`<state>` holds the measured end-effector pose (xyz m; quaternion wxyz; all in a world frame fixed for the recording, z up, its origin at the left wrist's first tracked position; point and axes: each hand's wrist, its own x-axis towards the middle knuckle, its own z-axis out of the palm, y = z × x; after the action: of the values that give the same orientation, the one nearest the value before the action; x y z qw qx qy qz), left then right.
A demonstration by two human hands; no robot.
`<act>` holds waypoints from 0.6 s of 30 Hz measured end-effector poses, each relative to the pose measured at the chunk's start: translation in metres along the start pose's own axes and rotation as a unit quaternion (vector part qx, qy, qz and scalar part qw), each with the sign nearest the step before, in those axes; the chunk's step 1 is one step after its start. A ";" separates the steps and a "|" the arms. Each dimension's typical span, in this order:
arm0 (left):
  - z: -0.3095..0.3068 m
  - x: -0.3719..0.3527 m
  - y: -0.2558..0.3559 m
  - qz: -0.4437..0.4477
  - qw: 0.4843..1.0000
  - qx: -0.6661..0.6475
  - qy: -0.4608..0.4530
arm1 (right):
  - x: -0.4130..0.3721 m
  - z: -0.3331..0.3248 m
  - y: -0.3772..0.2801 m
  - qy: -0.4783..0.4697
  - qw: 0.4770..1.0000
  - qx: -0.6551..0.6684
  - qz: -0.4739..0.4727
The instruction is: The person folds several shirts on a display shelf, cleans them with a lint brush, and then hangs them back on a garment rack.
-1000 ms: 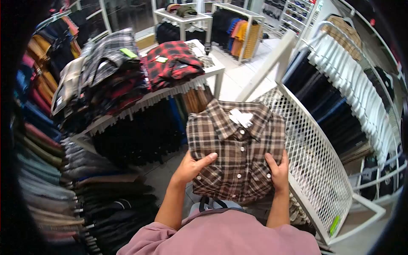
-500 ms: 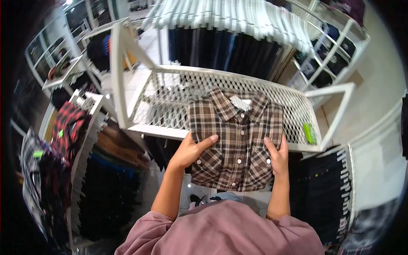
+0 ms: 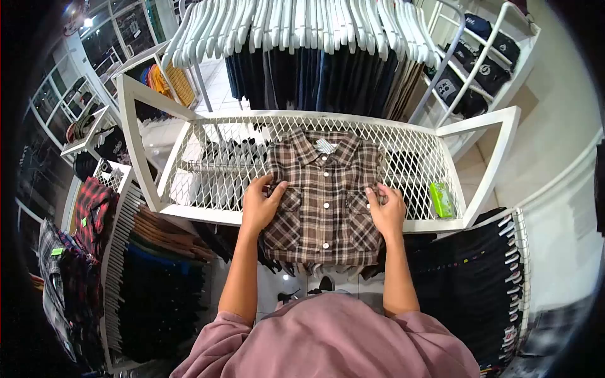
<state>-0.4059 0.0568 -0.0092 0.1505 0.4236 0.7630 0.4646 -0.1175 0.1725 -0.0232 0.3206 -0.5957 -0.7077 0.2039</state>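
Observation:
A folded brown, black and cream plaid shirt [image 3: 324, 217] lies face up, its collar pointing away from me and its buttons running down the middle. The upper part is over the white mesh shelf [image 3: 189, 212], while the lower part juts past the front rail toward me. My left hand [image 3: 261, 203] grips the shirt's left side, thumb on top near a chest pocket. On the opposite side my right hand [image 3: 387, 211] pinches the edge, with its thumb over the other pocket. The fingers beneath the cloth are mostly hidden.
A bright green packet [image 3: 442, 200] sits at the shelf's right end. White hangers [image 3: 315, 28] with dark trousers hang behind it. Trouser racks [image 3: 161, 290] flank me at left and right. Plaid shirts [image 3: 94, 208] hang far left, and caps [image 3: 488, 72] fill a rack at upper right.
Both hands have shifted the shirt slightly left, and it now lies flatter against the shelf. The view has tilted, bringing the hangers and trousers behind into sharper sight.

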 end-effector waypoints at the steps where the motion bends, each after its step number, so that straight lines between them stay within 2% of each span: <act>1: 0.003 -0.004 0.001 0.002 1.000 -0.007 0.021 | -0.003 0.003 0.001 0.025 1.000 -0.004 -0.017; 5: 0.019 -0.013 0.001 0.069 0.988 0.057 0.122 | -0.006 0.003 -0.001 0.048 0.996 0.001 -0.070; 9: 0.021 -0.013 0.000 0.064 0.990 -0.002 0.124 | -0.003 -0.001 -0.006 0.026 0.997 -0.015 -0.070; 11: 0.022 -0.012 -0.002 0.061 0.990 -0.005 0.124 | 0.002 -0.002 -0.009 0.044 0.993 -0.071 -0.086; 13: 0.021 -0.011 -0.005 0.059 0.992 -0.012 0.114 | 0.010 -0.004 -0.007 0.025 0.995 -0.063 -0.066; 15: 0.020 -0.010 -0.009 0.066 0.992 0.004 0.110 | 0.018 -0.004 -0.006 -0.054 0.999 -0.004 0.005; 17: 0.020 -0.007 -0.012 0.009 0.994 -0.073 0.085 | 0.016 -0.001 -0.008 -0.029 0.999 -0.009 -0.026; 18: 0.013 -0.006 0.006 -0.059 0.982 -0.176 0.040 | 0.016 0.002 -0.009 0.024 0.996 0.062 -0.067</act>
<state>-0.3916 0.0606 -0.0119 0.2196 0.3258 0.6983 0.5984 -0.1267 0.1860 -0.0154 0.3868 -0.5308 -0.7238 0.2115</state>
